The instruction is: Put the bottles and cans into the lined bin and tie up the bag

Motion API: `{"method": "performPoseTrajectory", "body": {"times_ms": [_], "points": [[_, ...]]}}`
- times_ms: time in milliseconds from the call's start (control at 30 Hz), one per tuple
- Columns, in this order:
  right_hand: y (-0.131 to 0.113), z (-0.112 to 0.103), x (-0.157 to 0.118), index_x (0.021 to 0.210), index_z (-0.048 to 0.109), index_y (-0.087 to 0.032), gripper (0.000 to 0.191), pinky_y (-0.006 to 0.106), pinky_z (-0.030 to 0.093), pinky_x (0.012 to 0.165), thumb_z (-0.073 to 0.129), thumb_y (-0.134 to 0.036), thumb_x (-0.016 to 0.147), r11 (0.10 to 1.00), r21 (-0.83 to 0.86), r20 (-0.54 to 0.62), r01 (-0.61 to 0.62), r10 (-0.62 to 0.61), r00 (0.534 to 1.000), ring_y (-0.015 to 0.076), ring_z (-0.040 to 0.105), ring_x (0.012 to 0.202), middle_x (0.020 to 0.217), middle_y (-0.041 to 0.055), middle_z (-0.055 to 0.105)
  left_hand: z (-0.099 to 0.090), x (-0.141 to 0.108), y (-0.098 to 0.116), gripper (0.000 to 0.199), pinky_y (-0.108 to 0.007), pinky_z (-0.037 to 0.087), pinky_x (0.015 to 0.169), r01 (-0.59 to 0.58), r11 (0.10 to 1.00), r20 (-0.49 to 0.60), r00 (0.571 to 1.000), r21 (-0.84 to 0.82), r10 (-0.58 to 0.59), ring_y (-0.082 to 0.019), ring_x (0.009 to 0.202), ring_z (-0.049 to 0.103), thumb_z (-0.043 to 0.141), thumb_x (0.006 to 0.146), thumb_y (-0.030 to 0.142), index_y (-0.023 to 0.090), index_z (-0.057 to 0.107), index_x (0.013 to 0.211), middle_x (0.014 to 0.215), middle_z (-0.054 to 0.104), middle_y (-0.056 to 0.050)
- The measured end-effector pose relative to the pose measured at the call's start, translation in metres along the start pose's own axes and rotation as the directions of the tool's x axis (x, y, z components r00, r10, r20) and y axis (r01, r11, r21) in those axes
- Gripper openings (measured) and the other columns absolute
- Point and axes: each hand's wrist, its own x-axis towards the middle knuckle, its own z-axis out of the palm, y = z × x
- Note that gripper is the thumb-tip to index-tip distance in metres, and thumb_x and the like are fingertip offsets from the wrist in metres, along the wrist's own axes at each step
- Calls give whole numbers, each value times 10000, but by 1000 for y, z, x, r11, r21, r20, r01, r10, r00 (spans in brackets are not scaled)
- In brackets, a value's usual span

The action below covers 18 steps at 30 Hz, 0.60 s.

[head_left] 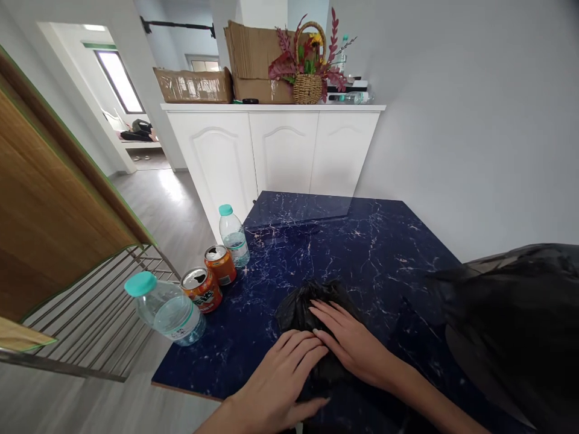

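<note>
A crumpled black plastic bag [294, 307] lies on the dark blue marble-patterned table near its front edge. My right hand [346, 337] rests on top of the bag, fingers stretched out. Beside it my left hand [284, 374] lies over the bag's near part, fingers slightly bent and thumb apart, its fingertips close to or touching my right thumb. Both hands are open; part of the bag is hidden under them. To the left stand two opened orange drink cans [220, 265] and two clear bottles with turquoise caps, one near [176, 316] and one farther back [234, 238].
A larger black plastic bag [520, 313] bulges at the table's right side. Beyond the table [325, 241] stands a white cabinet [284, 150] with cardboard boxes [194, 84] and a flower basket [308, 89]. A metal rack [108, 319] with a wooden panel [58, 199] is at left.
</note>
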Motion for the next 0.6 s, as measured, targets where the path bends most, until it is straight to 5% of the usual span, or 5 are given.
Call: {"method": "performPoseTrajectory", "body": {"times_ms": [133,200,367,500,600], "points": [[13,-15,-22,1709,338,-359,688,543,281,1354,553,-563,1088,1000,-22,100,9,-7,995,292,298,1648,1778,24,334,10,4,-9,185,-437,538,1085,124,989,-71,989,-79,-130,-262,1196,700,611,1048,188,244,653,1219,1241,768,-62],[17,-21,-37,1710,333,-376,820,567,274,1349,686,-602,1006,999,-14,165,39,-37,986,332,287,1649,1781,27,323,10,1,-13,146,-356,564,963,242,950,-105,958,-196,-266,-224,1063,734,527,1096,223,250,668,1120,1123,784,-39],[19,-23,-35,1471,661,-331,389,537,523,1140,558,-360,1097,995,77,39,-63,60,997,324,669,1344,1457,79,715,-5,8,-27,262,-277,544,689,494,808,-7,852,-320,-523,-201,759,746,418,1143,386,252,630,1066,836,751,3],[12,-22,-3,1403,637,-270,346,457,636,808,555,-373,1082,957,80,-122,-280,288,950,321,793,972,1125,89,824,-19,31,-37,318,-413,610,944,407,913,-270,876,-29,-399,-279,1122,760,467,1104,274,228,538,1411,1250,766,-108],[1,-16,8,1459,599,-258,418,563,604,940,600,-281,1042,961,-179,-340,-212,142,930,369,768,1073,1243,130,793,-23,42,-35,449,-514,461,1221,193,949,-304,946,249,-113,-305,1475,555,472,1043,102,205,552,1473,1557,618,-138]]}}
